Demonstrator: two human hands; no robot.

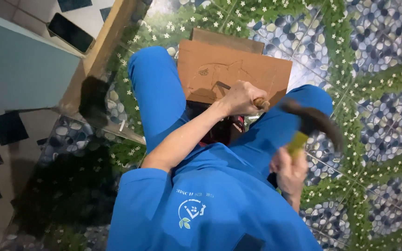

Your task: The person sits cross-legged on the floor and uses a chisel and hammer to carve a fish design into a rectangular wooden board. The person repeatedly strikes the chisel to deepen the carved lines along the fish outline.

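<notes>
The left hand wraps its grip tight round a wooden-handled chisel, blade set on the flat brown carved wooden board just ahead. The right hand clenches a yellow-handled hammer, raised nearby; it looks head-heavy, best held low on the handle.

A flat brown wooden board lies in the upper middle of the frame, on the pebble-and-flower patterned floor, between the person's blue-clad knees. The left hand sits just below the board, holding a wooden-handled chisel on it. The right hand is lower right, holding a dark-headed hammer above it. A flat black phone lies upper left.
</notes>
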